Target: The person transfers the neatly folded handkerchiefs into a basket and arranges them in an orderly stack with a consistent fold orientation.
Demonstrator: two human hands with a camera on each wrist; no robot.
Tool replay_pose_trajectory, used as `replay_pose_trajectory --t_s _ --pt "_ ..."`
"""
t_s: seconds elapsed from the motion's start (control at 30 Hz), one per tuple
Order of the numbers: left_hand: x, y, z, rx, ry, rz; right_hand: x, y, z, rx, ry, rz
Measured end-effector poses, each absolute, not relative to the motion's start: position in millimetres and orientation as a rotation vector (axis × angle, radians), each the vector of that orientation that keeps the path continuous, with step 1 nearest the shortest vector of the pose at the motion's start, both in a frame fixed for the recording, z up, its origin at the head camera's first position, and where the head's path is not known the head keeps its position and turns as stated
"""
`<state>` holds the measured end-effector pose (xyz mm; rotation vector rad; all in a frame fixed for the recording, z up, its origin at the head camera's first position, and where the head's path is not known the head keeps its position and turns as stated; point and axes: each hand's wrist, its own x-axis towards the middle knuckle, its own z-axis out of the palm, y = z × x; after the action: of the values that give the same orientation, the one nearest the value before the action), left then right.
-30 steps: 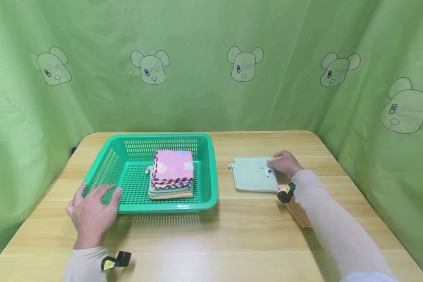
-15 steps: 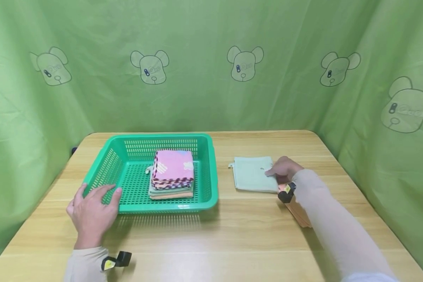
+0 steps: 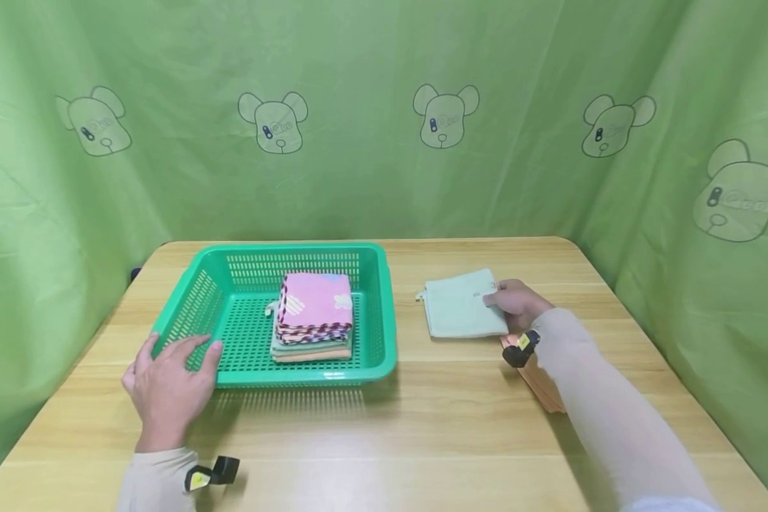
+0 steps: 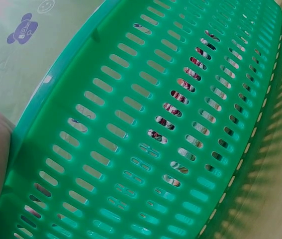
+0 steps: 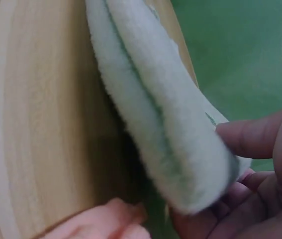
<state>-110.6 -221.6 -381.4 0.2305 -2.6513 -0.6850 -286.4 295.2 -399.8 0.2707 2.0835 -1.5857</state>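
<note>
My right hand (image 3: 517, 300) pinches the right edge of a folded pale green towel (image 3: 457, 306), thumb on top and fingers underneath. That edge is raised and the towel is tilted; its plush folded side (image 5: 150, 109) shows in the right wrist view. Below the wrist lies a folded peach towel (image 3: 544, 387), partly hidden by the forearm. My left hand (image 3: 169, 387) holds the front left corner of a green plastic basket (image 3: 374, 313), fingers bent over the rim. Inside the basket stands a stack of folded towels (image 3: 313, 313), with a pink one on top.
The wooden table (image 3: 371, 448) carries everything, with bare wood between the basket and the pale green towel. A green curtain (image 3: 358, 192) printed with bear heads closes off the back and sides.
My right hand has shifted its hold on the pale green towel and lifted its right edge off the peach towel. The left hand and basket have stayed put.
</note>
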Motion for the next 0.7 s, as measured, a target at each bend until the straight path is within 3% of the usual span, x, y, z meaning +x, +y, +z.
replay_pose_trajectory --t_s 0.7 --pt "-110 -221 -381 0.224 -2.635 -0.691 -290 282 -382 0.211 2.005 -1.828"
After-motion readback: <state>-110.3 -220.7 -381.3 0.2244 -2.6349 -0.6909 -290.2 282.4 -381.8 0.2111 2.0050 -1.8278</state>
